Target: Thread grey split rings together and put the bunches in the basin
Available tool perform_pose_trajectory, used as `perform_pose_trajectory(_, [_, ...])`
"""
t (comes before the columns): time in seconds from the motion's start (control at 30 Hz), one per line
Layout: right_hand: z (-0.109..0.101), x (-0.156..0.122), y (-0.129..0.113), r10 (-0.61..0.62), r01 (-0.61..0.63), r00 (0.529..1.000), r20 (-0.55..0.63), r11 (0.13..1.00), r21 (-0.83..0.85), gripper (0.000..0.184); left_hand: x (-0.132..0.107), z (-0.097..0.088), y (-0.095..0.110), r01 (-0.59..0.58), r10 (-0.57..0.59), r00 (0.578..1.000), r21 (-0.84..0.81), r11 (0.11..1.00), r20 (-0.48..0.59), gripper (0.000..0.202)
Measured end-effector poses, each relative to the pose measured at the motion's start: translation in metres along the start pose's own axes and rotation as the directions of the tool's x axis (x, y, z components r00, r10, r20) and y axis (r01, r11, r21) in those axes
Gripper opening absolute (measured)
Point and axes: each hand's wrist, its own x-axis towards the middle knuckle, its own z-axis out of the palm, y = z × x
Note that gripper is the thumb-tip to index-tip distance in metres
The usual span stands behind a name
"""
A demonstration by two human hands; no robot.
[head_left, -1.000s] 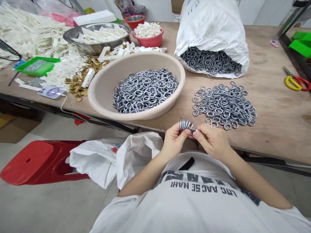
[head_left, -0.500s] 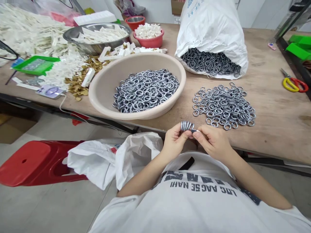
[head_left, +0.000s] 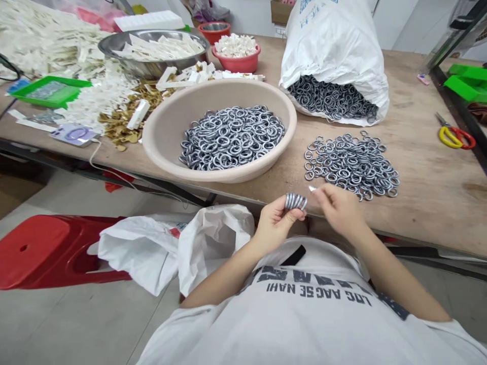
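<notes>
My left hand (head_left: pixel 272 223) is closed around a short row of grey metal rings (head_left: pixel 296 201), lined up side by side above the thumb. Just to its right, my right hand (head_left: pixel 342 209) is closed, thumb and forefinger together. A small white tip (head_left: pixel 312 188) shows at those fingertips; whether it is a held piece or a nail I cannot tell. Behind my right hand lies a loose pile of the same rings (head_left: pixel 353 165) on the wooden table (head_left: pixel 426 197). Further left, a beige basin (head_left: pixel 163 137) holds many more rings.
A white sack (head_left: pixel 335 45) of rings lies open at the back. Scissors (head_left: pixel 454 137) rest on the right. White strips, a steel bowl (head_left: pixel 133 66), a red bowl (head_left: pixel 238 62) and a green tray (head_left: pixel 28 96) crowd the left. A red stool (head_left: pixel 34 248) stands below.
My right hand has moved apart from the rings, slightly up and right. The dark flat bit between my hands no longer shows. My left hand still grips the rings.
</notes>
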Motion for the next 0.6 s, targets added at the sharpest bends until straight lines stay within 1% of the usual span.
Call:
perform_pose_trajectory(0.03, [0.001, 0.004, 0.004, 0.057, -0.057, 0.997, -0.046, 0.998, -0.001, 0.038, -0.002, 0.0, 0.001, -0.003, 0.003, 1.0, -0.007, 1.0, -0.002, 0.02])
perform_pose_trajectory(0.07, [0.002, 0.007, 0.007, 0.09, -0.089, 0.993, -0.081, 0.996, 0.02, 0.038, -0.003, -0.001, 0.001, 0.001, -0.001, 1.0, -0.02, 1.0, -0.017, 0.021])
perform_pose_trajectory(0.1, [0.003, 0.009, 0.008, 0.096, -0.091, 0.991, -0.098, 0.994, 0.058, 0.038, -0.004, -0.002, 0.001, 0.011, -0.012, 0.999, -0.038, 0.999, -0.041, 0.023])
perform_pose_trajectory(0.17, [0.004, 0.008, 0.005, 0.053, -0.038, 0.994, -0.1, 0.989, 0.145, 0.036, -0.003, -0.006, -0.001, 0.036, -0.044, 0.994, -0.079, 0.996, -0.097, 0.026])
perform_pose_trajectory(0.23, [0.006, 0.003, -0.002, 0.006, 0.014, 0.995, -0.1, 0.98, 0.201, 0.035, -0.002, -0.01, -0.004, 0.049, -0.059, 0.99, -0.084, 0.995, -0.129, 0.028])
perform_pose_trajectory(0.33, [0.009, -0.004, -0.002, 0.024, 0.006, 0.991, -0.135, 0.977, 0.215, 0.035, 0.003, -0.015, -0.009, 0.046, -0.048, 0.991, -0.019, 0.999, -0.126, 0.027])
perform_pose_trajectory(0.4, [0.01, -0.007, 0.007, 0.069, -0.037, 0.983, -0.172, 0.982, 0.186, 0.034, 0.009, -0.014, -0.013, 0.051, -0.048, 0.993, 0.023, 0.998, -0.107, 0.026])
perform_pose_trajectory(0.47, [0.011, -0.006, 0.019, 0.093, -0.072, 0.975, -0.2, 0.991, 0.11, 0.029, 0.013, -0.01, -0.016, 0.048, -0.044, 0.994, 0.035, 0.998, -0.102, 0.026])
perform_pose_trajectory(0.53, [0.012, -0.002, 0.03, 0.067, -0.069, 0.975, -0.213, 0.998, -0.001, 0.022, 0.014, -0.007, -0.02, 0.018, -0.015, 0.993, 0.023, 1.0, -0.121, 0.026])
perform_pose_trajectory(0.6, [0.014, 0.005, 0.036, 0.017, -0.041, 0.979, -0.203, 0.993, -0.113, 0.019, 0.005, -0.01, -0.027, -0.027, 0.033, 0.99, 0.05, 0.998, -0.135, 0.025])
